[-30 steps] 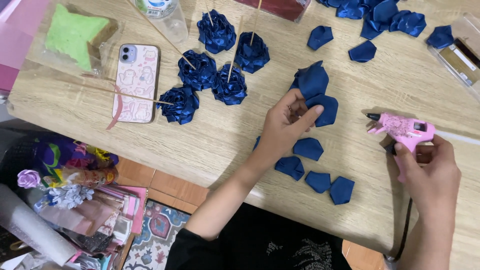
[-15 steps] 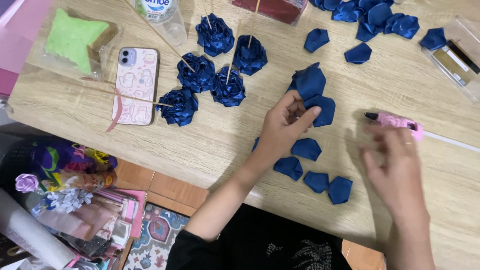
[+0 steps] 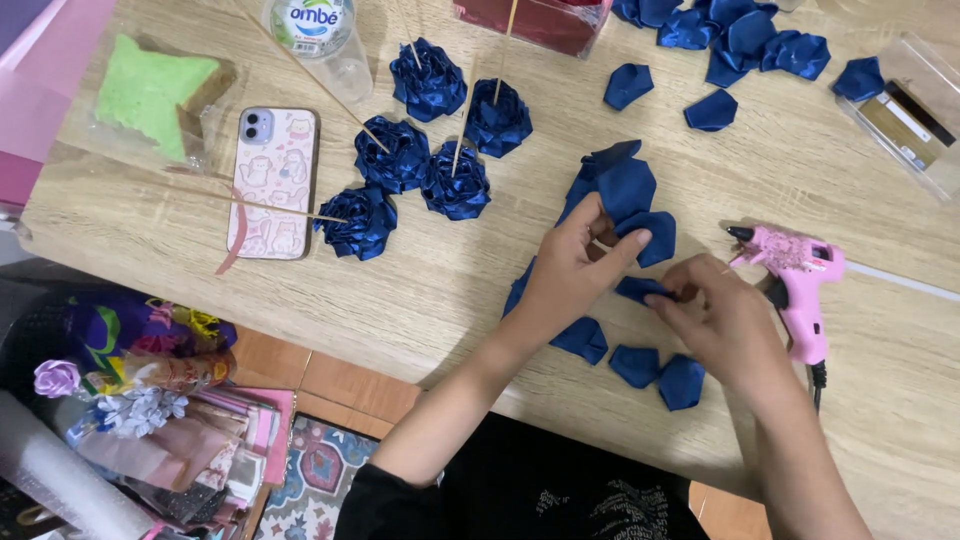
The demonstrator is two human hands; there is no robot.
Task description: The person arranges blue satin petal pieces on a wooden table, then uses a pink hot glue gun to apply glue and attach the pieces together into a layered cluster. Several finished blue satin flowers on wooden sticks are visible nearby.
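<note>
Half-built blue satin flower (image 3: 625, 190) pinched in the left hand (image 3: 565, 280), thumb and fingers (image 3: 630, 245) closed around its lower edge, held just above the table (image 3: 450, 290). Right hand (image 3: 720, 325) curled right next to it, fingertips closed in a pinch on a single blue petal (image 3: 640, 290) just under the flower. Pink glue gun (image 3: 795, 280) lying on the table just beside the right hand, nozzle pointing toward the work. Judging from that setup: best to keep the left grip low on the flower so the top layers stay fluffy and not squashed. Worth gripping the petal by its base corner, not the middle, since satin creases easily and probably slides around. Good idea to line the petal up so it overlaps the gap between the two outer ones already there, a bit offset rather than stacked dead on. Also smart to keep sleeve and wrist away from that nozzle, looks way too close for comfort. More spare petals (image 3: 640, 365) sitting near the table edge under both hands, plus a bigger heap (image 3: 740, 30) at the far side, so no shortage. Finished roses on sticks (image 3: 430, 165) lying well off to the left next to a phone (image 3: 272, 180), handy for comparing shape.
</note>
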